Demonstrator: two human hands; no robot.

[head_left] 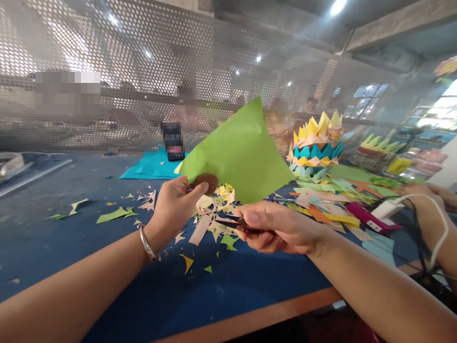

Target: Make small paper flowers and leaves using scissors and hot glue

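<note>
My left hand (173,205) pinches the lower left edge of a bright green sheet of paper (239,152), raised above the table. A round brown piece (210,182) shows beside the left thumb, against the sheet; what it is made of I cannot tell. My right hand (282,226) is wrapped round a pair of small dark scissors (228,223), blades pointing left, just under the sheet. Below both hands lies a heap of paper scraps (205,202) in pale pink, yellow and green.
Turquoise paper (150,164) and a phone (174,145) lie behind. At right stand a layered folded-paper piece (316,145), paper strips (335,205), a magenta power bank (371,219) with a white cable, and another person's arm (433,219). A perforated screen (143,71) closes the back.
</note>
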